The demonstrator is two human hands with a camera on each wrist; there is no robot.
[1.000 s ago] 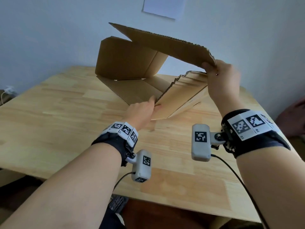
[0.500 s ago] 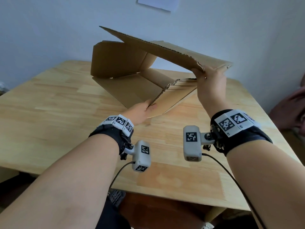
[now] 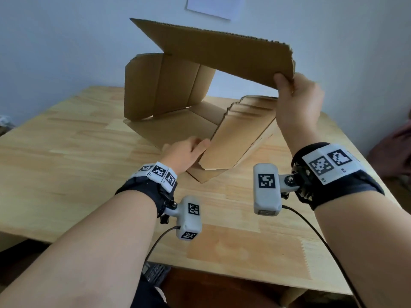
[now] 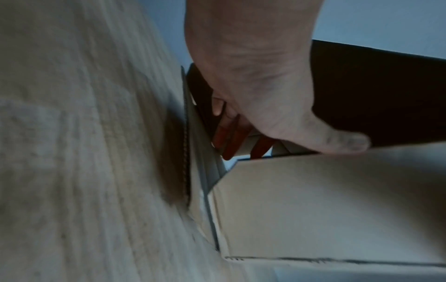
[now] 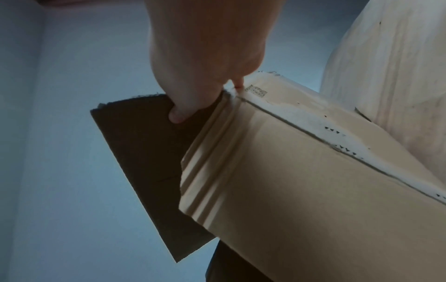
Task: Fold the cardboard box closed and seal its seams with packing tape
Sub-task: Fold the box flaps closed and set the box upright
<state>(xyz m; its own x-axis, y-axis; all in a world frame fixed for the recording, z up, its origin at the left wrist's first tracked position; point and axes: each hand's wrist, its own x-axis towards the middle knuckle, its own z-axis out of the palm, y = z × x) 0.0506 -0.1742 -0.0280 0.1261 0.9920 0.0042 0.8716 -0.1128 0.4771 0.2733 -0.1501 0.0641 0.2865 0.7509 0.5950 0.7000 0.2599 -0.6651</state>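
A flattened brown cardboard box [image 3: 169, 85] is partly spread open on the wooden table [image 3: 66, 152]. My right hand [image 3: 298, 101] grips the near corner of its upper panel [image 3: 222, 54] and holds it raised; in the right wrist view the thumb [image 5: 177, 116] presses under that dark panel [image 5: 144, 152]. My left hand [image 3: 186, 150] holds the edge of the lower flap [image 3: 240, 134] close to the table. In the left wrist view the thumb [image 4: 350, 141] lies on the flap [image 4: 325, 200] and the fingers reach behind it. No packing tape is in view.
A wall stands just behind the table, with a sheet of paper [image 3: 213, 5] stuck on it. Something reddish [image 3: 395, 152] shows past the table's right edge. A dark object [image 3: 155, 272] sits below the front edge.
My right hand has lifted the upper panel higher, so the box gapes wider. My left hand stays at the lower flap's edge near the table.
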